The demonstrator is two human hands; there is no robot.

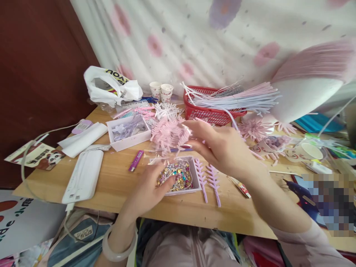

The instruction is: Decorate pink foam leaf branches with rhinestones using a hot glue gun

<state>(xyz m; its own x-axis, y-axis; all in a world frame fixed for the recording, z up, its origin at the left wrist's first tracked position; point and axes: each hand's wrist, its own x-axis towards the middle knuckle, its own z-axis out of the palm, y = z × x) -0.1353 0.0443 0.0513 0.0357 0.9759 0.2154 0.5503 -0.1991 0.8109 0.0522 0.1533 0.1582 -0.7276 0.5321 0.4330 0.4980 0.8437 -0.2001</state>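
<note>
My right hand reaches across the middle of the table, its thumb and fingers closed on the right side of a bunch of pink fuzzy chenille pieces. Shiny clear plastic shows around the bunch. Over the left side of a small white box is my left hand, thumb stretched out and apart from the fingers, whose tips are partly hidden by clear film. Inside the box lie colourful gems and beads with white string. Two lilac chenille sprigs rest right of the box.
A purple lighter, white power bank and second white box are on the left. Behind stand a red basket of chenille stems and paper cups. A dark blue glue gun lies right.
</note>
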